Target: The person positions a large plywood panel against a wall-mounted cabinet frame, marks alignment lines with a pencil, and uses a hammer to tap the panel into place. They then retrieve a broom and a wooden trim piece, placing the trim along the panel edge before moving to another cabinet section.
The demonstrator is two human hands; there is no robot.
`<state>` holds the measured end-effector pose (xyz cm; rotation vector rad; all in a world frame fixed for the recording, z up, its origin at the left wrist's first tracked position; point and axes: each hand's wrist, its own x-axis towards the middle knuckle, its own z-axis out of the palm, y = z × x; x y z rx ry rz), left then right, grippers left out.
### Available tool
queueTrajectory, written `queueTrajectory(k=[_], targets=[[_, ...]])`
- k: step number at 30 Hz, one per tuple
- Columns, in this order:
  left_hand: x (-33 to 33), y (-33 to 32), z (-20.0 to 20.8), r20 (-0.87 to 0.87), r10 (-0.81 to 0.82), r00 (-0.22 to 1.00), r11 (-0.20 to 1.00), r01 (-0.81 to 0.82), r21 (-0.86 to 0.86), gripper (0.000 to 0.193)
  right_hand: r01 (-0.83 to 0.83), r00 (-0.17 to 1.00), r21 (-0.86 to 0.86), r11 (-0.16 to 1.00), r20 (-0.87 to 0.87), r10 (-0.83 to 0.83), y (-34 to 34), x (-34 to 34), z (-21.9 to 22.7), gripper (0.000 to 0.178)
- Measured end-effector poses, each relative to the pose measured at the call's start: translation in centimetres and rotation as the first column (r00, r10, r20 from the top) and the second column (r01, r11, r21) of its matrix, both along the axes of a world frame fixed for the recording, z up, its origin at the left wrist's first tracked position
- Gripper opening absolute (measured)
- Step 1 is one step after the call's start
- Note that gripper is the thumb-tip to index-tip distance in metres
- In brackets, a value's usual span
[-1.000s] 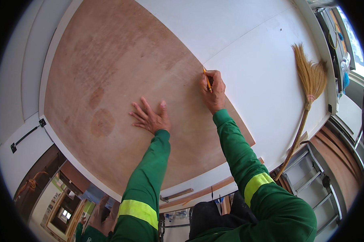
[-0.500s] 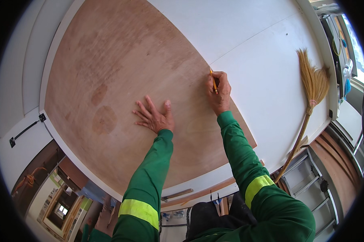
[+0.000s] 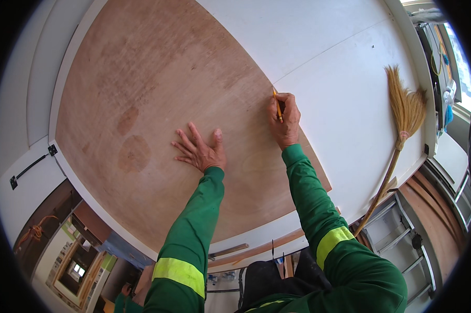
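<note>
A large brown plywood sheet (image 3: 157,94) lies on a white surface (image 3: 329,88). Flat on the plywood, fingers spread, rests my left hand (image 3: 201,152). My right hand (image 3: 286,122) grips a yellow pencil (image 3: 278,107) at the sheet's right edge. The pencil's tip points away from me and meets that edge, close to where a thin line on the white surface runs up to the plywood. Both my forearms wear green sleeves with yellow bands.
A straw broom (image 3: 402,112) lies on the white surface at the right, its handle toward me. Beyond the near right edge stands a metal ladder (image 3: 402,240). A black strut (image 3: 31,167) is fixed at the left. An orange cord (image 3: 35,229) hangs at lower left.
Both hands and the pencil stay almost in place; the view has shifted very slightly. At lower left, a green-clothed shape near the edge has changed position.
</note>
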<state>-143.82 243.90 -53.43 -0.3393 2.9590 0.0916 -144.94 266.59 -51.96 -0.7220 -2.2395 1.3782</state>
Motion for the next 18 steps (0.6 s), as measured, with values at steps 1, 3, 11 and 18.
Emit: queueTrajectory(k=[1, 3, 11, 18], targets=[[0.00, 0.04, 0.04, -0.002, -0.002, 1.000, 1.000, 0.002, 0.004, 0.096, 0.000, 1.000, 0.003, 1.000, -0.004, 0.000, 0.03, -0.01, -0.04, 0.015], [-0.02, 0.04, 0.13, -0.006, -0.007, 1.000, 1.000, 0.007, 0.011, 0.096, 0.001, 1.000, 0.009, 1.000, -0.013, -0.001, 0.03, -0.07, -0.15, 0.015], [-0.03, 0.02, -0.07, -0.018, -0.007, 1.000, 1.000, 0.007, -0.014, 0.098, -0.018, 1.000, 0.034, 0.999, -0.016, 0.019, 0.11, -0.09, -0.16, 0.016], [-0.03, 0.08, 0.03, -0.025, -0.006, 1.000, 1.000, 0.006, 0.002, 0.099, 0.000, 1.000, 0.045, 0.999, -0.021, 0.001, -0.03, -0.22, -0.14, 0.016]])
